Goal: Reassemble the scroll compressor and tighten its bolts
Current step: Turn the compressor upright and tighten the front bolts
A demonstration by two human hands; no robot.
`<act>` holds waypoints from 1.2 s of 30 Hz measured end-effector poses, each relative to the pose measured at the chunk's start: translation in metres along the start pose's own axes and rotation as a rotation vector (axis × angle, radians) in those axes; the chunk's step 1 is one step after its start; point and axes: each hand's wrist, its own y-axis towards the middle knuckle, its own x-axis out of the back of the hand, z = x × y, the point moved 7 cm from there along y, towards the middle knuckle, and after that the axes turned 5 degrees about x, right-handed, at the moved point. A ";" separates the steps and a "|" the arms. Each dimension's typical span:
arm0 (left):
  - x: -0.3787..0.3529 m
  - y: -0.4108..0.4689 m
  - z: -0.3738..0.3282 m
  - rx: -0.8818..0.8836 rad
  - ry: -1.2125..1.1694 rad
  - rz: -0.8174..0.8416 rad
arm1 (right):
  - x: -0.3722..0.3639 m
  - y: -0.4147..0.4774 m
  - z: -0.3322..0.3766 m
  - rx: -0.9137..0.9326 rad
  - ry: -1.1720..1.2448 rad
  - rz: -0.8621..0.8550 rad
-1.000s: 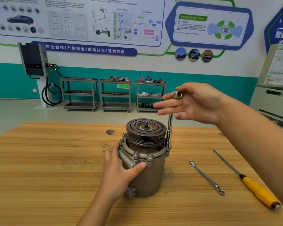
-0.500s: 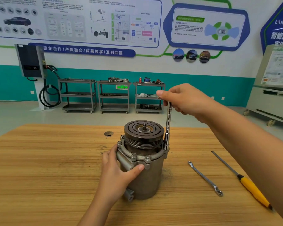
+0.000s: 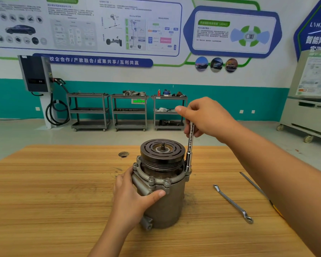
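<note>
Scroll compressor (image 3: pixel 161 204) — stands upright near the middle of the wooden desk (image 3: pixel 44 191), with the grooved pulley (image 3: pixel 162 151) on top and its shaft stub pointing up.

Left hand (image 3: pixel 132 199) — grips the left near side of the housing just under the flange. The thumb (image 3: pixel 156 193) presses across the near face, directly below two of the bolts (image 3: pixel 151 179). The other fingers curl round the left side, mostly hidden behind the body.

Socket driver (image 3: pixel 189 145) — a slim chrome bar, close to upright. Its socket end sits on the flange at the compressor's right edge, just beside the pulley.

Right hand (image 3: pixel 206 117) — above and right of the pulley, with its fingers (image 3: pixel 196 133) curled together and clamped on the upper end of the bar.

Wrench (image 3: pixel 232 203) — lies flat on the desk to the right of the compressor, apart from it.

Screwdriver (image 3: pixel 250 182) — lies farther right. Its shaft is in view, and its yellow handle is mostly hidden behind the right forearm.

Hole (image 3: pixel 123 154) — round, in the desk on the far left of the compressor.

Carts (image 3: pixel 129 112) — three metal ones along the far wall.
</note>
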 end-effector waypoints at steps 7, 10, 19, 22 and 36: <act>0.001 -0.002 0.000 0.031 0.027 -0.004 | -0.002 0.002 -0.001 -0.053 -0.194 -0.192; 0.002 -0.002 -0.001 0.030 0.029 -0.010 | -0.002 0.002 -0.001 -0.070 -0.188 -0.192; 0.000 -0.002 0.000 0.026 -0.017 0.005 | 0.033 -0.024 0.009 0.052 0.487 -0.221; 0.000 -0.002 0.002 0.031 -0.013 0.001 | 0.022 -0.028 0.022 0.068 0.618 -0.038; -0.003 0.001 0.006 0.024 -0.008 0.024 | -0.028 -0.027 0.036 0.143 0.470 0.134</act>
